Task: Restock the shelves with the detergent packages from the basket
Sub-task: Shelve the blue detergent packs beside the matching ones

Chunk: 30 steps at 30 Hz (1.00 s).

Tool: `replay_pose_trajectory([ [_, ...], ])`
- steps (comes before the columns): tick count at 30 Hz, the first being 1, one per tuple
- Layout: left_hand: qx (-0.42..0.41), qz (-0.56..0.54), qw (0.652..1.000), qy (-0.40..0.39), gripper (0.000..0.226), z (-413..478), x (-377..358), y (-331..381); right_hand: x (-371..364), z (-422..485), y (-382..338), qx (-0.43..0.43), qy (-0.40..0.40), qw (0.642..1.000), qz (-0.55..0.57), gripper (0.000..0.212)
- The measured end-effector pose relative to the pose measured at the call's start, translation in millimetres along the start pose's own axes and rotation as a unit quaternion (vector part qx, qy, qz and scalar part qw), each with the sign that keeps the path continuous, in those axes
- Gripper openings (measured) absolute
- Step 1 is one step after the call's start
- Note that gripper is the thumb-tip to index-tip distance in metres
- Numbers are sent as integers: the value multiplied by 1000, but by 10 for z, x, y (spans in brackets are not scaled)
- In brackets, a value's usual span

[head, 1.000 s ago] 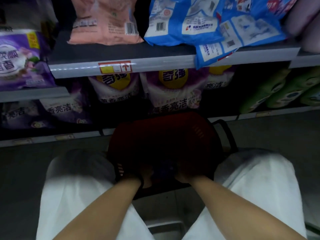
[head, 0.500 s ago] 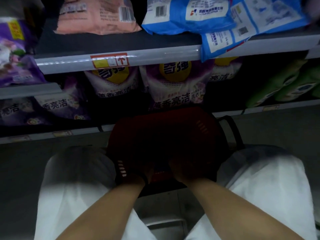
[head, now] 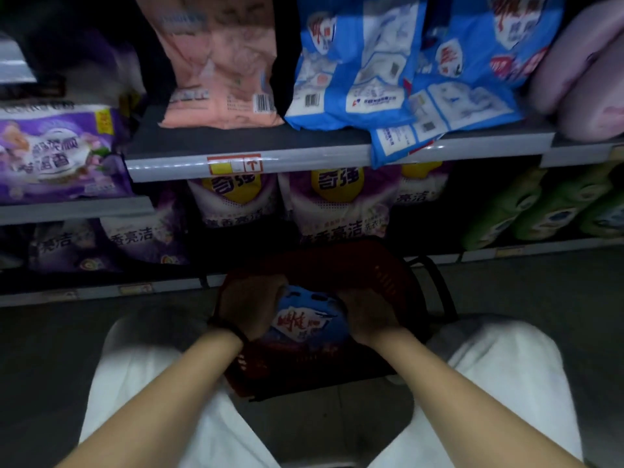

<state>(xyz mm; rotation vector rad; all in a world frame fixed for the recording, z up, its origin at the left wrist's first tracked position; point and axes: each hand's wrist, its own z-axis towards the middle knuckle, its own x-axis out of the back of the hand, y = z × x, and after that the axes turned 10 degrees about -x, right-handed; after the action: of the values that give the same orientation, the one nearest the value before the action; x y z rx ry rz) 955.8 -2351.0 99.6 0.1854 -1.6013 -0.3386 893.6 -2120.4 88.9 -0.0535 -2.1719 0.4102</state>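
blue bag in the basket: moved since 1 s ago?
Yes. The blue detergent bag has come up from deep in the red basket toward its rim, gripped at its sides by the left hand and right hand.

One red basket. One blue bag, held by two hands: left hand, right hand. On the shelves: one pink bag, three blue packs, two lilac packs, one wide purple bag, five purple pouches, three green pouches.
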Motion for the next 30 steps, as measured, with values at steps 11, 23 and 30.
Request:
replay_pose_trajectory([
  [11,-28,-45,975,214,52,-4,1165,251,1444,-1195,-333,105,247,962,-44,26],
  [23,-44,-551,831,62,79,330,1164,972,2991,-1875,-48,146,357,921,63,13],
  [30,-54,-596,793,113,55,566,1163,1413,3374,-2050,67,173,377,898,148,16],
])
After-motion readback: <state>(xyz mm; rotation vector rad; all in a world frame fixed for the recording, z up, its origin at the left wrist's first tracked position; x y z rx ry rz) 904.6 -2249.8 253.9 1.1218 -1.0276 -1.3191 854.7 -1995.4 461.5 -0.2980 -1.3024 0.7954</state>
